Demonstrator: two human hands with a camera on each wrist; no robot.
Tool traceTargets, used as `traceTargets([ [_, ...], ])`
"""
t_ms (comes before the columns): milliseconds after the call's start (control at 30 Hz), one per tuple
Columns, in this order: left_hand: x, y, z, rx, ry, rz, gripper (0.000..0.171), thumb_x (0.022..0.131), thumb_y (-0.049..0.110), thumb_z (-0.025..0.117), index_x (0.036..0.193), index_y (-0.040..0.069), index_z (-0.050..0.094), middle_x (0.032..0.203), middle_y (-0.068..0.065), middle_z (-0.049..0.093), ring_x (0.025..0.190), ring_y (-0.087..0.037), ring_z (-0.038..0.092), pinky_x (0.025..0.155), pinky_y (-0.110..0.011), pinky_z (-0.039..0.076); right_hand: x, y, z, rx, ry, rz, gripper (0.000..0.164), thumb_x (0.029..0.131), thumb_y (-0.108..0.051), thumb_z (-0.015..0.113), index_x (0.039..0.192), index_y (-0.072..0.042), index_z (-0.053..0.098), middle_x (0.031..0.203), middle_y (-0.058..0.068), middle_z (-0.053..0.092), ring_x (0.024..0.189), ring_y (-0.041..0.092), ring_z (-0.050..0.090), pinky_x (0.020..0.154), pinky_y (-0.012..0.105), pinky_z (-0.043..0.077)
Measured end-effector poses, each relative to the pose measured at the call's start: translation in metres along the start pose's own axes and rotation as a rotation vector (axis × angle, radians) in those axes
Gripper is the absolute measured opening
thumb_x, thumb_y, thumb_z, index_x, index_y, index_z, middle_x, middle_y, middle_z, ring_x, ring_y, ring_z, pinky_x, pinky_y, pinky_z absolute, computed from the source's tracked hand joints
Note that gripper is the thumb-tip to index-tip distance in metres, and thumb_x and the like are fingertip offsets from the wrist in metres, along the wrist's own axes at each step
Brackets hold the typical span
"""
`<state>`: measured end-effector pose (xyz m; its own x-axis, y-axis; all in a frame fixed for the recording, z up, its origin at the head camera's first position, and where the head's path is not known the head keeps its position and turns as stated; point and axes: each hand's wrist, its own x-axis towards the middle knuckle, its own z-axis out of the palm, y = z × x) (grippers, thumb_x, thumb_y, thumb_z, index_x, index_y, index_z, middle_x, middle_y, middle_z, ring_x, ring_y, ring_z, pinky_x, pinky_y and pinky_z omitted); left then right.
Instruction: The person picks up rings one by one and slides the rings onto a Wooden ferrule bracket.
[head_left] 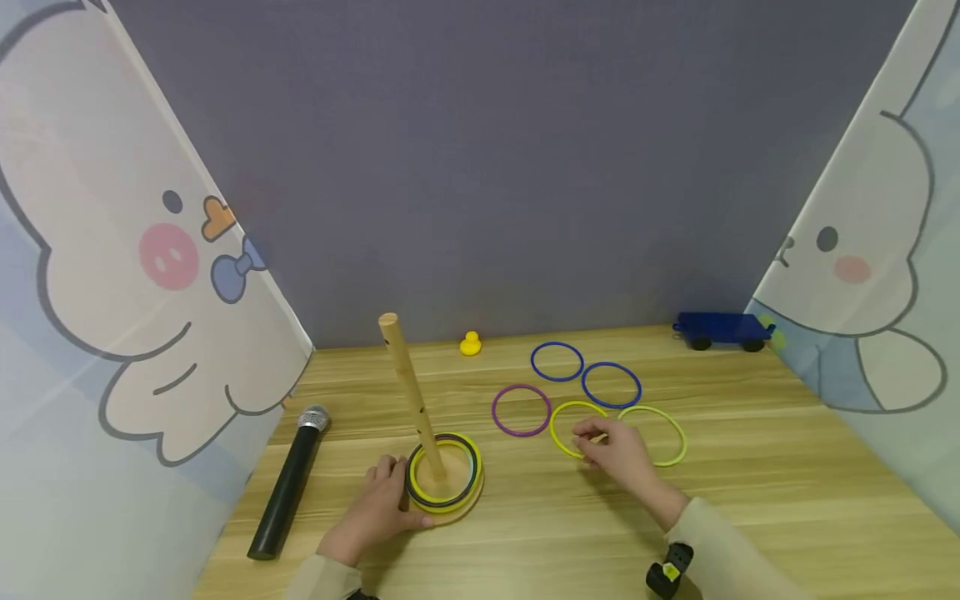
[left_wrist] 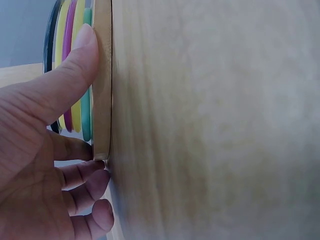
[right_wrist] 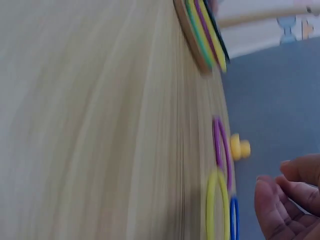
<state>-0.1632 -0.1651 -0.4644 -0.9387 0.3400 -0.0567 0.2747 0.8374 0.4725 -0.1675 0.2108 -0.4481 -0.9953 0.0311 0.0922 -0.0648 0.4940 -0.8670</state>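
The step in hand looks to be picking up the yellow ring (head_left: 552, 429), which lies flat on the table between the purple ring (head_left: 493, 410) and the lime-green ring (head_left: 684, 442). The right hand (head_left: 621, 454) is poised over its right side, fingers loosely bent, thumb slightly apart and nothing visibly held. The left hand (head_left: 378, 500) grips the edge of the round wooden base (left_wrist: 102, 100), thumb and fingers curled about it; whether the thumb also touches the stack is unclear. Around the wooden post (head_left: 413, 398) sit 5 rings: black, yellow, purple, yellow and green from the top. The next move seems to call for a light pinch on the yellow ring's thin rim and a lift above the post's top, with the base kept steady. Behind lie 2 blue rings (head_left: 557, 342). The wood-grain table (head_left: 750, 508) also carries a black microphone (head_left: 287, 492) on the left, a yellow rubber duck (head_left: 470, 344) at the back and a blue toy wagon (head_left: 722, 327) at the far right. A grey panel (head_left: 480, 167) closes the back, flanked by 2 cartoon-printed panels (head_left: 82, 125).
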Motion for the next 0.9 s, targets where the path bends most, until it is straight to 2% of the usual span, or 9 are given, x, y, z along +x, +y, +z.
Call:
traceTargets([
  [200,-0.002,-0.001,-0.003,0.017,0.007,-0.01,0.11,0.062,0.05,0.086,0.14,-0.013,0.04,0.123,-0.021,0.042,0.112,-0.038,0.042,0.092,-0.054,0.044,-0.002,0.022,-0.05,-0.195,0.037,0.064,0.014,0.086,-0.004,0.069,0.097,0.004,0.07,0.081,0.007,0.068,0.064,0.016,0.062,0.054,0.028,0.051],
  [400,-0.005,0.0,-0.005,0.011,0.001,-0.02,0.111,0.062,0.049,0.087,0.14,-0.014,0.039,0.122,-0.02,0.042,0.11,-0.037,0.042,0.092,-0.053,0.043,0.0,0.05,-0.087,-0.311,0.043,0.123,0.021,0.088,-0.008,0.066,0.101,0.008,0.067,0.08,0.006,0.068,0.066,0.016,0.061,0.057,0.03,0.048],
  [533,-0.005,0.0,-0.003,0.007,0.0,-0.013,0.111,0.062,0.049,0.087,0.14,-0.014,0.04,0.122,-0.021,0.043,0.11,-0.037,0.043,0.092,-0.054,0.044,0.002,0.062,-0.102,-0.35,0.071,0.135,0.024,0.087,-0.01,0.066,0.101,0.01,0.067,0.082,0.011,0.068,0.067,0.019,0.061,0.059,0.032,0.046],
  [733,-0.001,0.001,0.0,0.019,0.005,-0.001,0.111,0.062,0.051,0.086,0.139,-0.014,0.04,0.121,-0.019,0.043,0.11,-0.037,0.043,0.092,-0.053,0.044,0.007,0.074,-0.118,-0.421,0.092,0.182,0.027,0.083,-0.012,0.069,0.099,0.01,0.066,0.088,0.018,0.068,0.079,0.032,0.062,0.067,0.04,0.046],
  [900,0.0,0.003,-0.001,0.009,-0.001,-0.005,0.111,0.062,0.051,0.086,0.14,-0.014,0.039,0.119,-0.018,0.042,0.108,-0.035,0.043,0.091,-0.053,0.044,0.011,0.08,-0.123,-0.409,0.046,0.237,0.022,0.084,-0.009,0.069,0.096,0.009,0.064,0.084,0.013,0.065,0.07,0.023,0.06,0.064,0.037,0.044],
])
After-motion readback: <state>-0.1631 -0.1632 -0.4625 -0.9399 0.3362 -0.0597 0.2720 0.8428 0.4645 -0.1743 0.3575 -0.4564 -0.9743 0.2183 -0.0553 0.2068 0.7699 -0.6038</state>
